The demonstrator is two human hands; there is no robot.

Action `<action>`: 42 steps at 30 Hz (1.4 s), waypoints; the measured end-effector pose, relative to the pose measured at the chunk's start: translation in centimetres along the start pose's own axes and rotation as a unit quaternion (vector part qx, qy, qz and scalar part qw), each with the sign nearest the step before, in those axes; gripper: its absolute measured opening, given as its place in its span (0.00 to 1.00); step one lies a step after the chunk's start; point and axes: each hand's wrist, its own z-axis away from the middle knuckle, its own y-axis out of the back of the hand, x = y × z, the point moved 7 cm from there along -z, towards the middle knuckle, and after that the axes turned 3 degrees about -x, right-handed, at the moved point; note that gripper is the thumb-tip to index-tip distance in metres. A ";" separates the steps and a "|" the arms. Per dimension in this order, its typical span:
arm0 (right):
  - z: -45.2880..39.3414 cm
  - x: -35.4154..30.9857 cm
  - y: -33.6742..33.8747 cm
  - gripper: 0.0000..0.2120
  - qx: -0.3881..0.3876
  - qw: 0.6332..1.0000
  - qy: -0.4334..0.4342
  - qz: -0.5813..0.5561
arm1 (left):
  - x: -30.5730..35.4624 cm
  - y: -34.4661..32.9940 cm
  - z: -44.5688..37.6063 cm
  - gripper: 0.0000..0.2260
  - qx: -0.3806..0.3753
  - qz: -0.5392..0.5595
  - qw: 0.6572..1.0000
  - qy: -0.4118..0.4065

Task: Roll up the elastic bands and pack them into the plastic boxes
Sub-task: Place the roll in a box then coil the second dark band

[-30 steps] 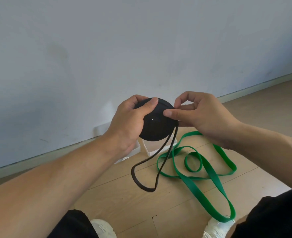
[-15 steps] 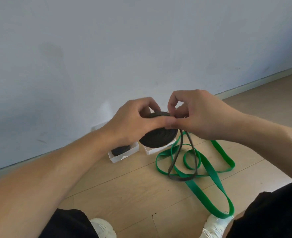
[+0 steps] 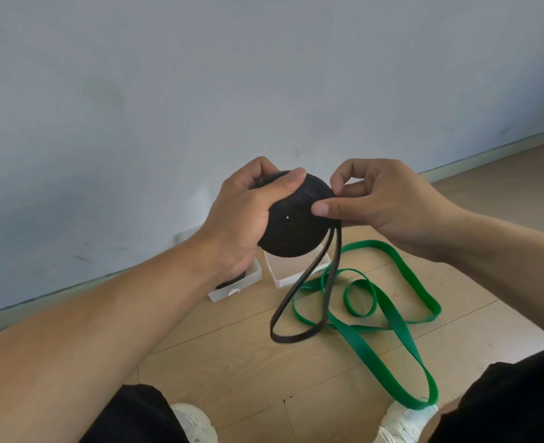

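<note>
Above the wooden floor (image 3: 225, 356), the left hand (image 3: 245, 215) grips a black elastic-band coil (image 3: 293, 219) while the right hand (image 3: 379, 199) pinches its rim — likely to keep the winding tight — the loose tail (image 3: 299, 311) dangling over a plastic box (image 3: 296, 276); a green band (image 3: 389, 318) awaits.

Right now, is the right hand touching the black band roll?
Touching. The head view shows the right hand with its thumb tip pressed on the face of the black band roll, which the left hand grips.
</note>
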 end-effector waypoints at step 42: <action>0.0 -0.6 4.0 0.17 0.068 0.983 0.019 0.168 | -1.1 1.4 -0.9 0.03 0.003 -0.104 0.995 0.015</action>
